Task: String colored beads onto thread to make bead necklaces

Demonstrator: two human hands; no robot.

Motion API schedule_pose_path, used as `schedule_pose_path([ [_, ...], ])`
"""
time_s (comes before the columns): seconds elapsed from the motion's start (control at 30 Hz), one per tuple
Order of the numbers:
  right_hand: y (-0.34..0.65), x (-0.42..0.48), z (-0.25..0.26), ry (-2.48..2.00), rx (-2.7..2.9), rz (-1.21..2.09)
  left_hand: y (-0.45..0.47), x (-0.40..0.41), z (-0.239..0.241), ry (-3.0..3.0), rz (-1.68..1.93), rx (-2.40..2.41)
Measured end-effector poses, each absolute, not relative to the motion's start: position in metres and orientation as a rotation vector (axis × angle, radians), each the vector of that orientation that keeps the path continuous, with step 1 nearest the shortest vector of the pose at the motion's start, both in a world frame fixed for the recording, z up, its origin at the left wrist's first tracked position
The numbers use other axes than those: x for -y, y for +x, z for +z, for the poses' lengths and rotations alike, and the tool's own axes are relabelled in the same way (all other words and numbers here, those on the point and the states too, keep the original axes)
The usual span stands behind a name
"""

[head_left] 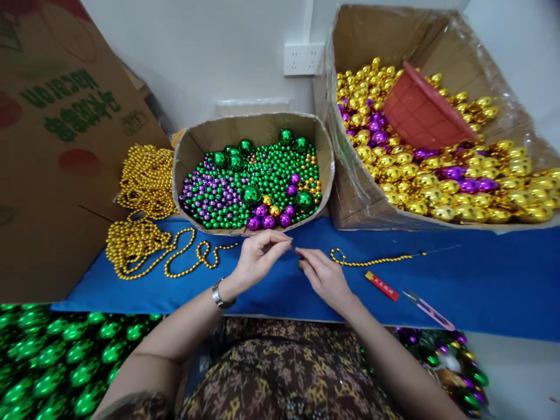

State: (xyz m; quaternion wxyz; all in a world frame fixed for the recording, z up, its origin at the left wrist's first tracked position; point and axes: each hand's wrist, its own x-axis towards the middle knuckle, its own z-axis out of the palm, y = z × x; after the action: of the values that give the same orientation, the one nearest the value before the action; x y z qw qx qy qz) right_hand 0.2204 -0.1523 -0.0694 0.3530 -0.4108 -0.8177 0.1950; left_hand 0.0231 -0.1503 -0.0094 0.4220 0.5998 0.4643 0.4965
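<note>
My left hand (pixel 261 256), with a watch (pixel 217 293) on its wrist, is closed in a pinch above the blue cloth. Facing it, the fingertips of my right hand (pixel 324 276) are pinched too, a short gap away. What the fingertips hold is too small to make out; a dark green spot shows by the right fingers. To the right lies a short strand of gold beads (pixel 376 261) with a thin thread running from its end. A longer gold bead chain (pixel 179 269) curls on the cloth at left, leading to a heap of gold beads (pixel 135 245).
Behind my hands stands a cut-down box (pixel 326 143) of green, purple and gold beads. A larger carton (pixel 359 204) holds gold and purple balls and a red basket (pixel 424 111). Thread snips (pixel 429 309) and a red packet (pixel 382 286) lie at right. A tall carton (pixel 52 192) stands left.
</note>
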Motion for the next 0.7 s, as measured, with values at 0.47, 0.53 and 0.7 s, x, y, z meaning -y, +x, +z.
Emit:
schedule_pose_path([
  [0.47,0.208,0.154,-0.06,-1.09,1.997,0.632,-0.053,0.04,0.013,2.264,0.868,-1.651],
  [0.53,0.207,0.155,-0.06,-1.074,2.01,0.6,-0.048,0.049,0.014,1.974,1.147,-1.6],
  [0.7,0.212,0.157,-0.059,-1.039,2.02,0.5,-0.038,0.089,0.013,1.401,1.244,-1.15],
])
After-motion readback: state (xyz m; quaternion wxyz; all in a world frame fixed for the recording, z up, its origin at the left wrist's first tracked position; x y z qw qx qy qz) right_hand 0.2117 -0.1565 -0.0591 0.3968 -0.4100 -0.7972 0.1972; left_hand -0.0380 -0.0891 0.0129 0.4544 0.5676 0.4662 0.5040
